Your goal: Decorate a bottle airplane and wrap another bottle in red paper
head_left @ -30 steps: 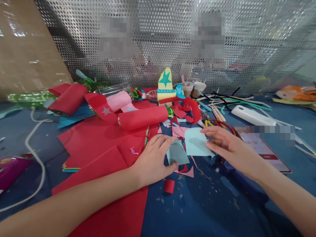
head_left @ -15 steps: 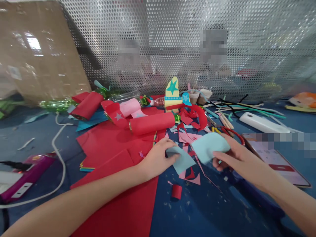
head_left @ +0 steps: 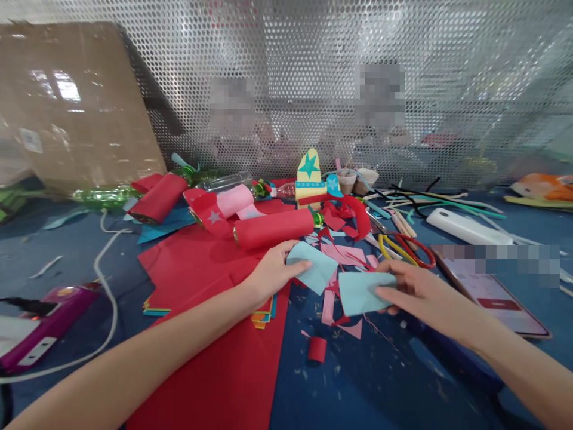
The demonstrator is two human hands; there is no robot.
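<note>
Between thumb and fingers, my left hand [head_left: 280, 270] pinches a light blue piece of paper [head_left: 314, 267], tilted above the table. A second light blue paper piece [head_left: 362, 292], roughly rectangular, is gripped by my right hand [head_left: 405, 288]. The two pieces are close together, their near edges slightly apart. Beneath them lie pink paper scraps [head_left: 344, 255] and thin red strips. Just behind my left hand rests a bottle wrapped in red paper [head_left: 274, 229]. Scissors with red and yellow handles [head_left: 414, 249] lie beyond my right hand.
Red paper sheets [head_left: 215, 382] spread across the left and middle. A purple power strip [head_left: 54, 316] with a white cable sits at left. At right are a phone [head_left: 501, 298] and a white glue gun-like stick [head_left: 468, 227]. A cardboard sheet [head_left: 85, 107] leans against the perforated metal panel [head_left: 304, 54].
The right-hand paper has turned flatter toward me and moved slightly down and left. My left hand has shifted up and left, its paper now more fully in view.
</note>
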